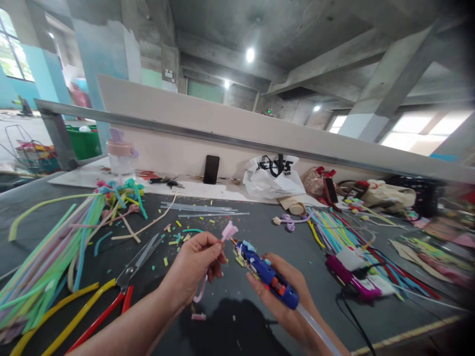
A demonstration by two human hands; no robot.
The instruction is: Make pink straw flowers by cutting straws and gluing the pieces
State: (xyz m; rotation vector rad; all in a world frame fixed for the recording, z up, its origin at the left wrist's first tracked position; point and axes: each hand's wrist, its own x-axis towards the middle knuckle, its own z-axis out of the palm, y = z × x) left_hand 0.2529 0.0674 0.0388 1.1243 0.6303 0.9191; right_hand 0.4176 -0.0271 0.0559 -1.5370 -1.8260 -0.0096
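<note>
- Glue gun (264,270), blue, was held above the dark worktop (260,232), its long axis slanting from lower right to upper left, its nozzle aimed at the frilled end of a pink strip (229,230).
- Right hand (276,311): grip wrapped around the gun's body; a translucent glue stick (317,329) ran from the rear toward the lower right, roughly in line with the barrel.
- Left hand (198,262): grip pinching the strip between thumb and fingers; the frilled end pointed up and slightly right, while the lower part hung in a curve beneath the hand.
- Nozzle and frill sat very close; whether they touched could not be told.
- Scissors (129,270) lay left of the left hand, blades narrowly parted and pointing up and right, handles toward the lower left.
- Clear sticks (202,208) lay crosswise beyond the hands.
</note>
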